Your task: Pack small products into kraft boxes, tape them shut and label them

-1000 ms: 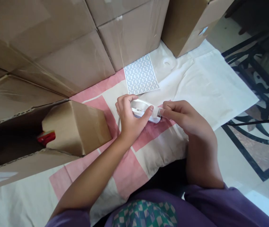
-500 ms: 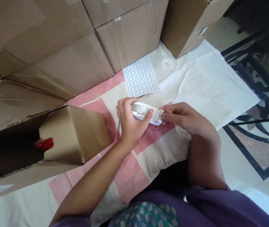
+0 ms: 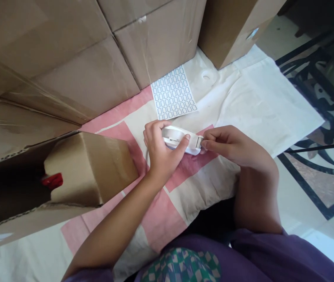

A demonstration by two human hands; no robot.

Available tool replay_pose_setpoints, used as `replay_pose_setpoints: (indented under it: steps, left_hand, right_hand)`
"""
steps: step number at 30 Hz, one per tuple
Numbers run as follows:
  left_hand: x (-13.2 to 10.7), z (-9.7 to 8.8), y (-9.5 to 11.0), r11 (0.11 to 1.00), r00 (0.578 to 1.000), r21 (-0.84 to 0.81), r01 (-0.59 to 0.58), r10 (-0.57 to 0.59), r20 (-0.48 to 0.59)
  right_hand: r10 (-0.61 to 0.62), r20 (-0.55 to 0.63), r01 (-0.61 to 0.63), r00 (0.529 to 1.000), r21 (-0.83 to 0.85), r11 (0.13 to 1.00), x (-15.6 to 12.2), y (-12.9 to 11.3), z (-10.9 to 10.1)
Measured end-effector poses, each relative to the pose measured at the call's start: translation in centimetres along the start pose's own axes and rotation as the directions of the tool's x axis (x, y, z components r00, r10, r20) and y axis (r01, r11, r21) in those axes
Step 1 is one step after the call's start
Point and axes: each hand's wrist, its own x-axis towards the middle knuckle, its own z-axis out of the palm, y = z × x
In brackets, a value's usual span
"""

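Note:
A white tape dispenser (image 3: 191,143) rests on a pink and cream checked cloth (image 3: 190,184) spread on the floor. My left hand (image 3: 160,153) is wrapped round its rounded end, thumb across the top. At the cutter end, my right hand (image 3: 231,144) pinches with thumb and forefinger; whether tape is between them is too small to see. Just beyond the hands a sheet of small blue-edged labels (image 3: 173,93) lies flat.
Taped cardboard boxes (image 3: 75,66) stand in a wall behind and to the left. An open box (image 3: 90,168) lies on its side at the left with something red (image 3: 51,181) inside. Another box (image 3: 231,27) stands at upper right. Patterned tiled floor (image 3: 325,172) lies right of the cloth.
My right hand's pinch has shifted slightly along the dispenser's cutter end. The left hand keeps its grip. The view has tilted a little.

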Motion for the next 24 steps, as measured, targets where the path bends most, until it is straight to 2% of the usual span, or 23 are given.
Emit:
replay_pose_setpoints:
  steps: [10,16,21,24]
  left_hand:
    - [-0.04,0.12,-0.33,1.0,1.0,-0.017,-0.011,0.01,-0.003]
    - [0.0,0.06,-0.35,1.0,1.0,-0.017,-0.018,0.018,0.004]
    - [0.04,0.05,-0.3,1.0,1.0,-0.028,-0.014,0.014,0.004]
    - [0.01,0.04,-0.23,0.999,1.0,-0.037,-0.002,0.002,0.006]
  right_hand:
    - [-0.074,0.037,0.076,0.997,-0.05,0.996,0.07,0.51,-0.72]
    - [-0.045,0.062,0.046,0.997,-0.024,0.999,0.05,0.63,-0.83]
    - [-0.075,0.089,0.083,0.993,-0.09,0.992,-0.06,0.44,-0.9]
    - [-0.05,0.103,0.057,0.993,-0.058,0.997,-0.15,0.3,-0.83]
